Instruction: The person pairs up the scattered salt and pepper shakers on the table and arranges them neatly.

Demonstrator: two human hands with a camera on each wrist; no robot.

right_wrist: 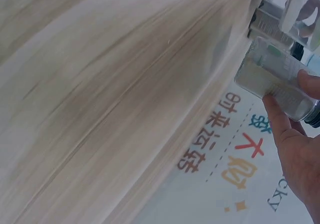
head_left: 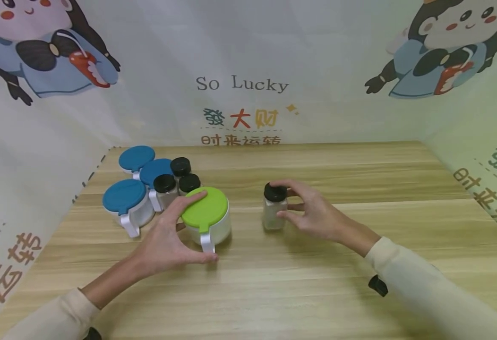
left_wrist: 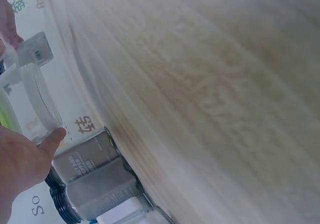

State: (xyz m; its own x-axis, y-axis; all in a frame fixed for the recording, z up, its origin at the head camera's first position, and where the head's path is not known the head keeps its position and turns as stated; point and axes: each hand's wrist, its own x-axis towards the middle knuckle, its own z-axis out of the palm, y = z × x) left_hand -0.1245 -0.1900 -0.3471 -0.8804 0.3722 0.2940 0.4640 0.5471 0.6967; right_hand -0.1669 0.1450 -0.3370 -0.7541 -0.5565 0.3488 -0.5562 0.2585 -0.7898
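My left hand [head_left: 163, 243] grips a squat clear jar with a bright green lid [head_left: 206, 208] and a white handle, one finger over the lid and the thumb by the handle's foot. To its right, my right hand [head_left: 316, 215] holds a small clear square bottle [head_left: 274, 215] with a black screw cap, fingers at the cap and side. The right wrist view shows pale contents partly filling this bottle [right_wrist: 272, 79]. In the left wrist view the left hand [left_wrist: 22, 159] reaches round the jar, whose green lid [left_wrist: 6, 112] is cut off at the edge.
Left of the green-lidded jar stand several blue-lidded jars [head_left: 125, 196] with white handles. Black-capped bottles [head_left: 165, 186] are grouped beside them, close to my left hand. A wood-grain table [head_left: 359, 184] runs back to a printed cloth backdrop [head_left: 325, 113] that also hangs at both sides.
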